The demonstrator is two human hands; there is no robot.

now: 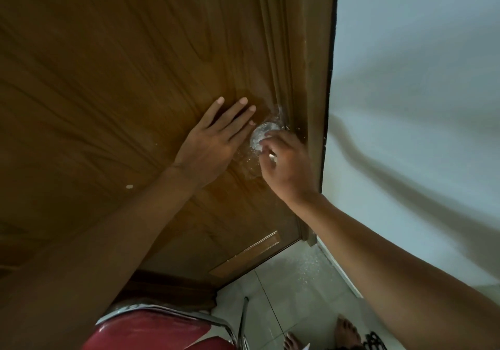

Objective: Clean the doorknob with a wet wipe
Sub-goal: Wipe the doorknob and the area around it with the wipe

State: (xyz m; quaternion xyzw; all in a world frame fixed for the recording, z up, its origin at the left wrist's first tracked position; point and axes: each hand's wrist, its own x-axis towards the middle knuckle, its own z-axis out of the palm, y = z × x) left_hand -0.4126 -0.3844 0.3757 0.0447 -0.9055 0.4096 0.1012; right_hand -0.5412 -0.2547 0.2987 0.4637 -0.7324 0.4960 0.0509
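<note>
Mid-clean, prob not done: R hand [286, 160] fingers curled over doorknob [260, 136] at door [121, 65] edge, pinching what looks like a white wipe [272, 156], L hand [216, 138] fingers straight, flat on wood just beside, white specks left around knob.

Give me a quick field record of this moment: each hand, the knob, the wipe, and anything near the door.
left hand: flat on the door, fingers straight, beside the doorknob
right hand: fingers curled on the doorknob
doorknob: silvery, white specks on it
wet wipe: only a small white bit shows at the right fingers; cannot tell if it is the wipe
door surface: specks around the knob
nearby: red chair below, tiled floor, bare feet
</note>
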